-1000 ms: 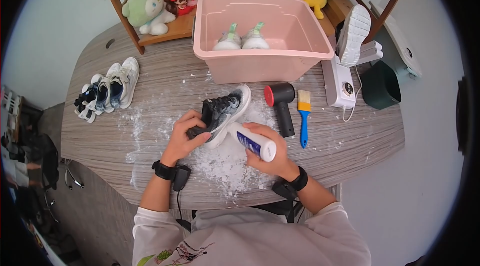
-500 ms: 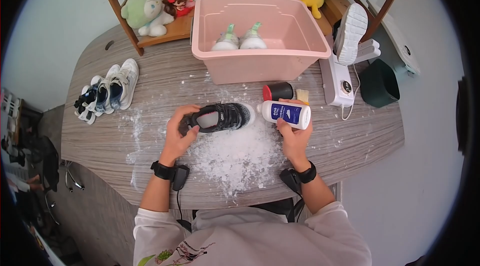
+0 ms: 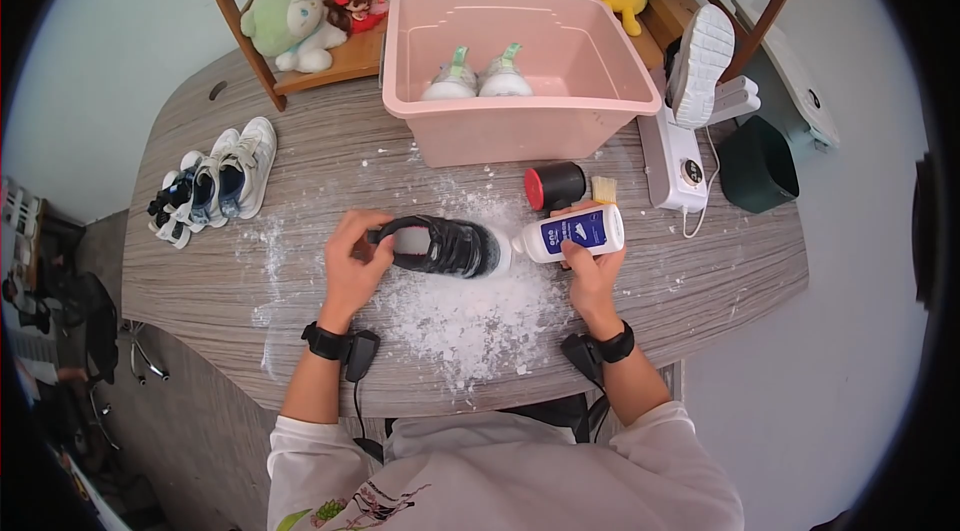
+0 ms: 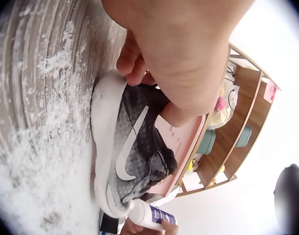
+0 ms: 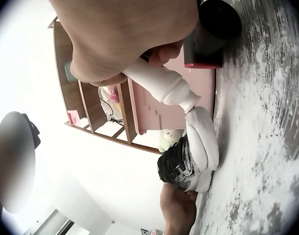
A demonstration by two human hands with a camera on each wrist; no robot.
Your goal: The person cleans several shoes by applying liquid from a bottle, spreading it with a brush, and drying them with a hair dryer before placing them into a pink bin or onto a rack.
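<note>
A black sneaker with a thick white sole sits on the powdery table, toe pointing right. My left hand grips its heel, thumb at the collar. In the left wrist view, a white swoosh shows on the sneaker's side. My right hand holds a white squeeze bottle with a blue label, thumb across its front. The bottle lies nearly level, and its narrow nozzle is right at the white toe edge of the sole in the right wrist view.
Behind my right hand are a black-and-red hair dryer and a brush, both partly hidden. A pink bin with shoes inside stands at the back. Several small shoes line the left. A white shoe dryer and green bin are right.
The sneaker has turned from pointing away and right to pointing right, and its top now tilts toward me. The bottle has shifted from the sole's near side to the toe.
</note>
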